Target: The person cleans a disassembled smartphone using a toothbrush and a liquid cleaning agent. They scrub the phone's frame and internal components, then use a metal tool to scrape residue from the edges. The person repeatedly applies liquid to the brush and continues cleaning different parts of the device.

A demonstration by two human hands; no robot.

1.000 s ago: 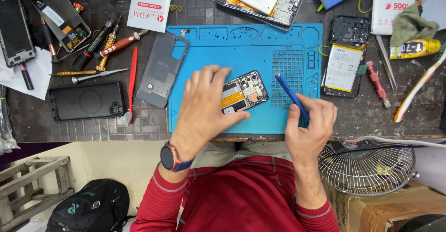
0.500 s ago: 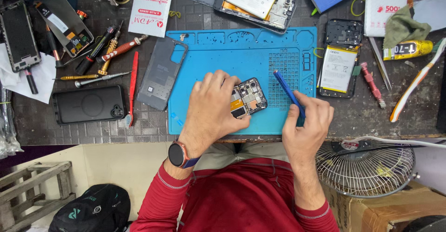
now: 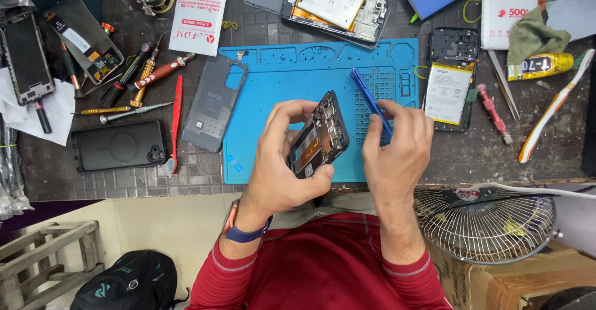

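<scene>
My left hand grips an opened phone body, tilted up on its edge above the blue repair mat, its circuit side facing right. My right hand holds a thin blue pry tool that points up and left, its tip apart from the phone. Both hands hover over the near edge of the mat.
A grey back cover lies left of the mat, a black cased phone further left. Screwdrivers and a red tool sit nearby. Another opened phone lies behind, a phone with battery on the right, a wire fan below.
My left hand has lifted the phone body off the mat and stood it on edge. My right hand with the pry tool has shifted slightly away from it.
</scene>
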